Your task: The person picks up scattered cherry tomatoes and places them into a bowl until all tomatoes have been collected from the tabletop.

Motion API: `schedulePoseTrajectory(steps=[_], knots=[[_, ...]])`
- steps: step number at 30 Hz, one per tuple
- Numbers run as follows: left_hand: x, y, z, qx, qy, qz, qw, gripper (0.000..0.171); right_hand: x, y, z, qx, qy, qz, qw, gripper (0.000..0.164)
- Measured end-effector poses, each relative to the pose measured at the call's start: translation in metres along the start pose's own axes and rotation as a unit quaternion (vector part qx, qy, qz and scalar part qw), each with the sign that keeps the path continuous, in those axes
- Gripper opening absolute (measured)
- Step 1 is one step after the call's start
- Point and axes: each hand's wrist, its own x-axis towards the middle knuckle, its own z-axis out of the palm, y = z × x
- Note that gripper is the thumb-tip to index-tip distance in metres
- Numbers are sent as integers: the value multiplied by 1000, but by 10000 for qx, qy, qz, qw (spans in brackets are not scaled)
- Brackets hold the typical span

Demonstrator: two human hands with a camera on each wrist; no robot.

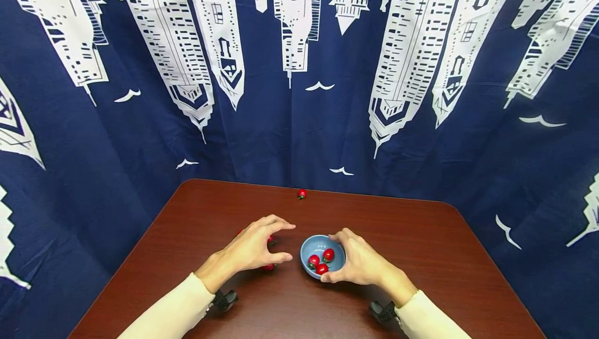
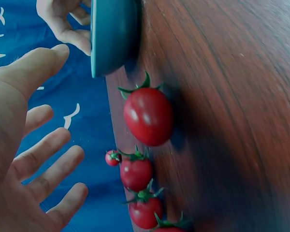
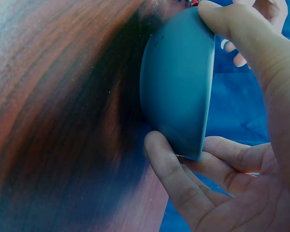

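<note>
- A round, glossy blue bowl [image 1: 318, 245] sits near the middle of the brown wood-grain table [image 1: 398, 235]; whether its base touches the wood I cannot tell.
- Inside it, three red cherry tomatoes [image 1: 328, 255] with green stems cluster toward 6 o'clock.
- At 3 o'clock, the right hand [image 1: 357, 261] grips the rim between thumb and fingers.
- At 9 o'clock, the left hand [image 1: 252, 245] holds nothing, thumb and fingers wide apart, near several loose red tomatoes [image 2: 149, 116] on the wood.
- Between 11 and 12 o'clock, a lone red tomato [image 1: 301, 193] lies by the far edge.
</note>
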Motion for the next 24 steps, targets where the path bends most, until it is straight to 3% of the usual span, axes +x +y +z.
schedulePoseTrajectory(steps=[10, 24], knots=[[-13, -12, -6, 181, -257, -23, 9995, 67, 1, -2, 1, 7, -29, 161, 9999, 97], [-33, -15, -5, 427, -792, 344, 9954, 77, 1, 0, 1, -26, -3, 128, 9999, 95]])
